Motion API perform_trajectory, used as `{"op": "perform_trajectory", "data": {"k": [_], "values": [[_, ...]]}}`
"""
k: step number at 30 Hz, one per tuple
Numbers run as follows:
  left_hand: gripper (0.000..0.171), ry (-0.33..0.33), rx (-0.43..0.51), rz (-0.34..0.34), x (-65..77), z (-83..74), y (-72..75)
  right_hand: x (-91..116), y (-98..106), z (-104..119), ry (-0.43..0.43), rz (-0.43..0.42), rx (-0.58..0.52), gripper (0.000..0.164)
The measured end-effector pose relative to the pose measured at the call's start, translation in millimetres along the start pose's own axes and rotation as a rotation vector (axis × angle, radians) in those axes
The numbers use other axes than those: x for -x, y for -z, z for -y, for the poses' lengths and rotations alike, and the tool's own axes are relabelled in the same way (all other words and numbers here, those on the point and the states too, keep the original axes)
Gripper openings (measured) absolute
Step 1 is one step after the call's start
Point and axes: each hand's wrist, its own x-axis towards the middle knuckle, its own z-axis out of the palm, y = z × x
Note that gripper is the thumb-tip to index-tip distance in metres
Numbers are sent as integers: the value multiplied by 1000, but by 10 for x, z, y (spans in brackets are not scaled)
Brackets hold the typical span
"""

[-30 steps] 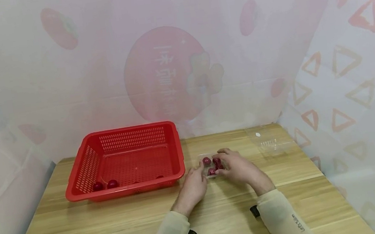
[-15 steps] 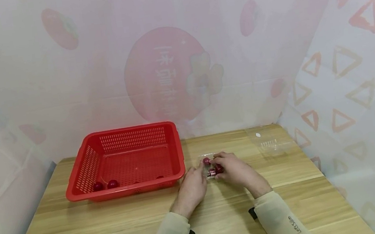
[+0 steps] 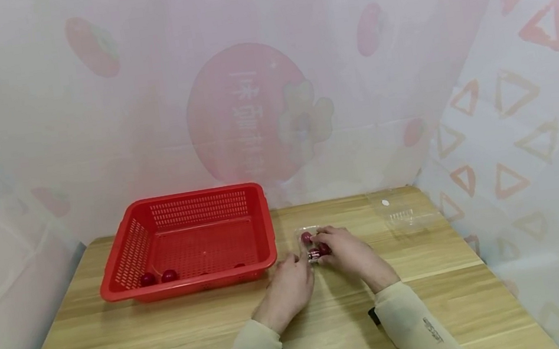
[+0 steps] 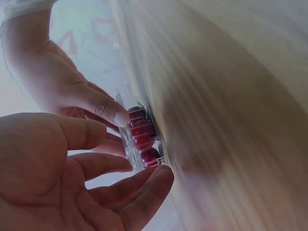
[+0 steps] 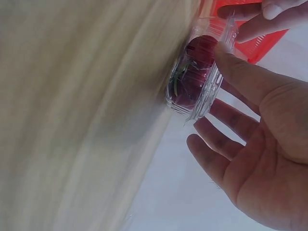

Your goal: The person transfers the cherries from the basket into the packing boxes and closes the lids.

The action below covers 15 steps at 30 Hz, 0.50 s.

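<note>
A small clear plastic box (image 3: 311,229) with several dark red cherries (image 3: 307,238) inside sits on the wooden table. At its left side is my left hand (image 3: 289,287), whose fingertips reach the box's near corner. In the left wrist view its fingers (image 4: 151,195) are extended beside the box end. My right hand (image 3: 351,255) holds the box from the right, thumb (image 5: 236,67) on the rim and other fingers along the outside. The right hand hides part of the cherries in the head view. Whether a lid covers them I cannot tell.
A red mesh basket (image 3: 197,200) stands to the left, a few cherries (image 3: 168,275) lying along its near side. Another clear plastic container (image 3: 397,211) lies at the back right of the table (image 3: 174,344). Printed curtains hang behind and beside it.
My right hand has shifted a little left over the box, its fingers drawing inward over the cherries. My left hand has turned slightly, its fingers now at the near left corner.
</note>
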Motion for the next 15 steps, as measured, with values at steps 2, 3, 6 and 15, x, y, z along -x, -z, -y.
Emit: {"op": "perform_trajectory", "data": {"k": [2, 3, 6, 15], "values": [[52, -19, -2, 3, 31, 8, 21, -39, 3, 0, 3, 7, 11, 54], [52, -27, 2, 4, 47, 12, 37, -60, 1, -1, 0, 13, 14, 54], [50, -64, 5, -6, 90, 51, 51, -139, -3, -18, 2, 29, 18, 55], [51, -160, -20, -18, 163, 142, 96, -372, 3, -39, 52, 28, 32, 51]]}}
